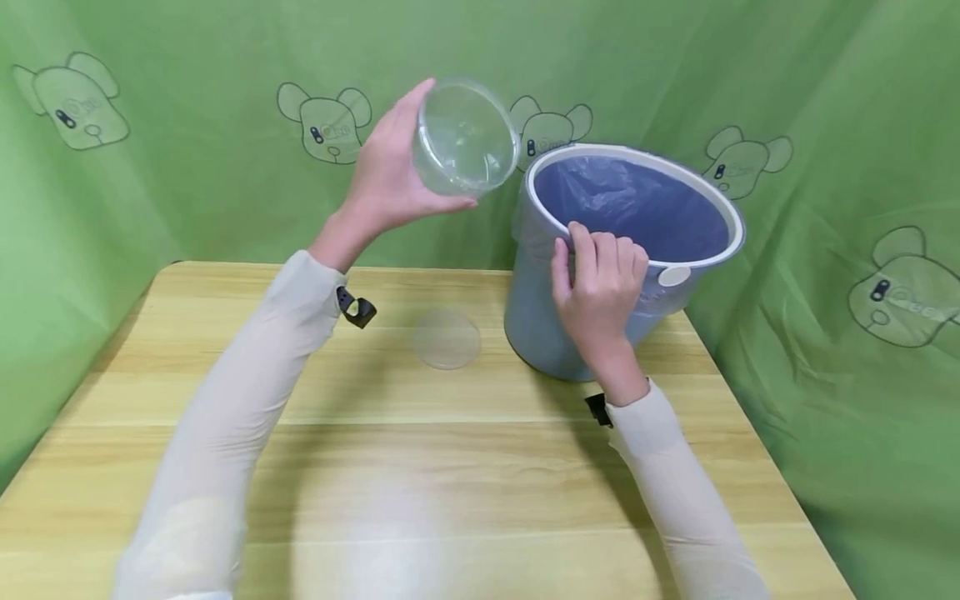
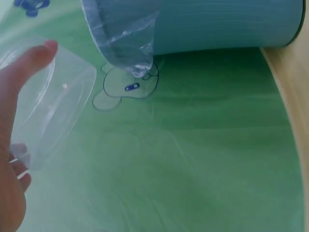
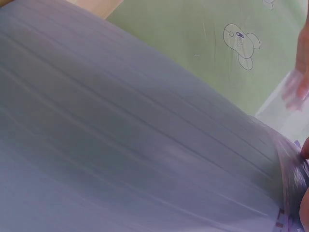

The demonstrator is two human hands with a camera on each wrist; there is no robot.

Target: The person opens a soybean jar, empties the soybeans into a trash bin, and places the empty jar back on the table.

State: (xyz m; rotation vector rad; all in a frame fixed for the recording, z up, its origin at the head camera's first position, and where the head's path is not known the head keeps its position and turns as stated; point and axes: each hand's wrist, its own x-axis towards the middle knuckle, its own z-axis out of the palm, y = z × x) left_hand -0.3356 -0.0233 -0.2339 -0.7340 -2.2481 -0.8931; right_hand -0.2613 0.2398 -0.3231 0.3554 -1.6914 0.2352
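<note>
A clear round plastic container [image 1: 467, 137] is up in the air at the left of the bin, gripped around its side by my left hand [image 1: 390, 162], thumb on one side and fingers on the other. In the left wrist view the container [image 2: 63, 101] is see-through, and no contents show in it. My right hand [image 1: 603, 287] curls its fingers over the near rim of a blue-grey trash bin [image 1: 547, 308]. A thin plastic liner [image 1: 600, 192] lines the bin and folds over its rim. The bin's ribbed wall [image 3: 140, 121] fills most of the right wrist view.
A clear round lid [image 1: 446, 339] lies flat on the wooden table [image 1: 420, 483], left of the bin. Green curtains [image 1: 225, 192] with printed bear heads hang behind and along both sides of the table. The bin stands near the table's back right corner.
</note>
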